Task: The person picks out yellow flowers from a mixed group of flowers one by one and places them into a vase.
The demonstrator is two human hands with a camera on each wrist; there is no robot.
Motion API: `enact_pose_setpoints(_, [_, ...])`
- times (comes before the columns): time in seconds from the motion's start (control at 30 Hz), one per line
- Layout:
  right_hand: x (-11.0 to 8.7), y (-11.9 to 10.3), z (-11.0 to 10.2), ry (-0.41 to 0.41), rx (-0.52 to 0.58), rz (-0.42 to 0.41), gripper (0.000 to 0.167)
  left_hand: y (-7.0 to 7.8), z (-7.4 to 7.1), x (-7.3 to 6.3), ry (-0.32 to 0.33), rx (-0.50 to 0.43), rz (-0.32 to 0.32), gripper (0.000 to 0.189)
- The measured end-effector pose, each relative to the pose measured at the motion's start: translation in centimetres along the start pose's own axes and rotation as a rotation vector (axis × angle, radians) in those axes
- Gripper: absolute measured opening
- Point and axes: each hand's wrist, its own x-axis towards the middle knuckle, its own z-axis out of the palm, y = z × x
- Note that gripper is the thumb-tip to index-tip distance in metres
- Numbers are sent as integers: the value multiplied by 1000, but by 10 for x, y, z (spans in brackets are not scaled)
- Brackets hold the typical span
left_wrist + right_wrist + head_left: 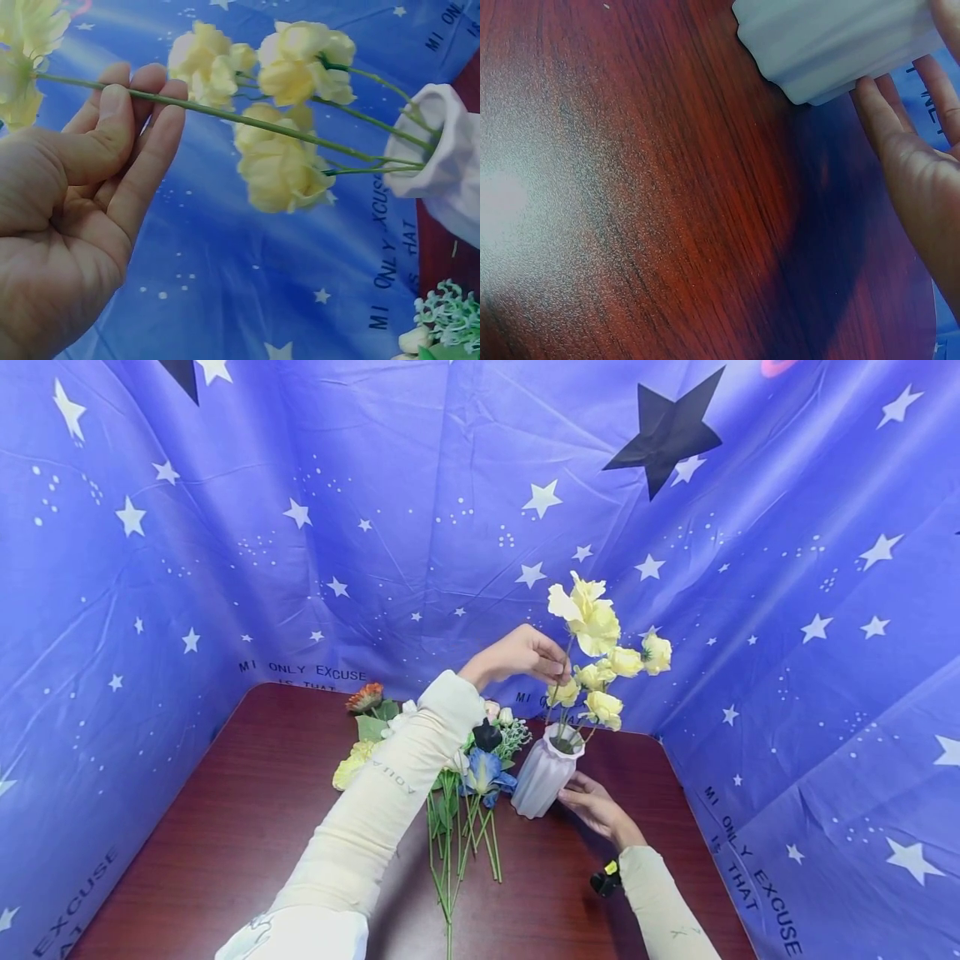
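My left hand (522,656) pinches the green stem (247,120) of a large yellow flower (595,618), just beneath its bloom, between thumb and fingers. That stem slants down into the mouth of a white fluted vase (542,781). Several smaller yellow blooms (603,708) on thin stems lean out of the same vase, mostly to the right. Low on the vase's right side, my right hand (600,810) touches it with extended fingers. The right wrist view shows its fingertips (866,90) at the vase wall, near the base.
Left of the vase lies a bunch of flowers, with a blue bloom (483,772), an orange bloom (365,697) and long green stems (447,868) pointing toward me. A dark red wooden table (247,793) carries everything. A blue star-printed cloth (420,527) surrounds it.
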Motion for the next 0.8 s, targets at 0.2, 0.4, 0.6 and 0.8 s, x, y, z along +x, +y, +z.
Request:
enact_pose_setpoints(0.2, [1, 2, -2, 4, 4, -1, 42, -14, 10, 5, 58, -23, -7, 20])
enact_pose_setpoints(0.4, [1, 2, -2, 7, 7, 8, 42, -28, 17, 6, 108, -71, 0, 20])
enact_pose_setpoints(0.6, [0, 1, -1, 19, -3, 14, 41, -37, 25, 5, 134, -96, 11, 20])
enact_pose_setpoints(0.8, [1, 3, -1, 22, -7, 10, 42, -45, 33, 4, 134, -64, 12, 19])
